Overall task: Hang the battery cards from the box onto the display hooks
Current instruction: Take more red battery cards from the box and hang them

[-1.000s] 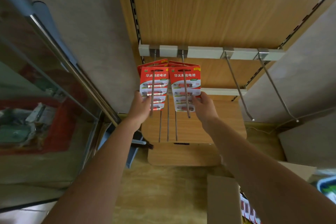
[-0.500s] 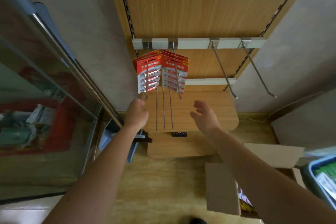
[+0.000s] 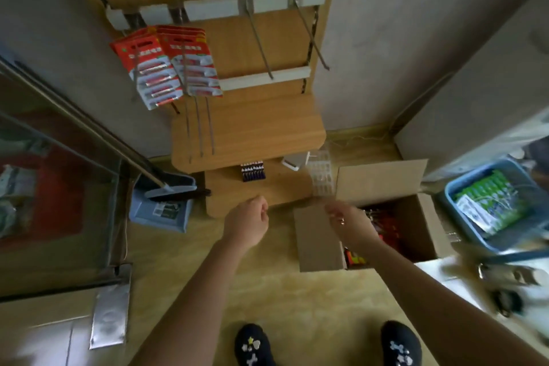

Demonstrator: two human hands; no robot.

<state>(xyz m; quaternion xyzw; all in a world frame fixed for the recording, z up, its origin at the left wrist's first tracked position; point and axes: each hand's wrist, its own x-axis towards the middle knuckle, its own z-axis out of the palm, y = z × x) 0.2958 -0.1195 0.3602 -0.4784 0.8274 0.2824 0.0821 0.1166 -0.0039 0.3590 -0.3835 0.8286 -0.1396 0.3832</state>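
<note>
Battery cards [image 3: 166, 68]: glossy red, two stacks on thin metal hooks [image 3: 261, 38] far left; more in brown cardboard box [image 3: 383, 184] near right. Left hand [image 3: 246, 224] loosely curled, empty; right hand [image 3: 353, 227] over box, fingers blurred, can't tell

Print on the hung battery cards [image 3: 166, 68] was too smeared to read. How many cards sat on each hook could not be counted; they overlapped. The right hand [image 3: 352, 224] was motion-blurred, fingertips indistinct, so whether it held anything could not be told; it covered part of the cardboard box [image 3: 386, 178] opening. Red contents in the box [image 3: 389, 224] were dark and blurry, not clearly cards. The blue basket [image 3: 463, 226] was cut by the right edge, its green packs [image 3: 487, 202] unreadable. Metal objects on the white surface at lower right [image 3: 505, 279] were blurred beyond naming. Both shoes [image 3: 254, 345] were cropped at the bottom edge.
</note>
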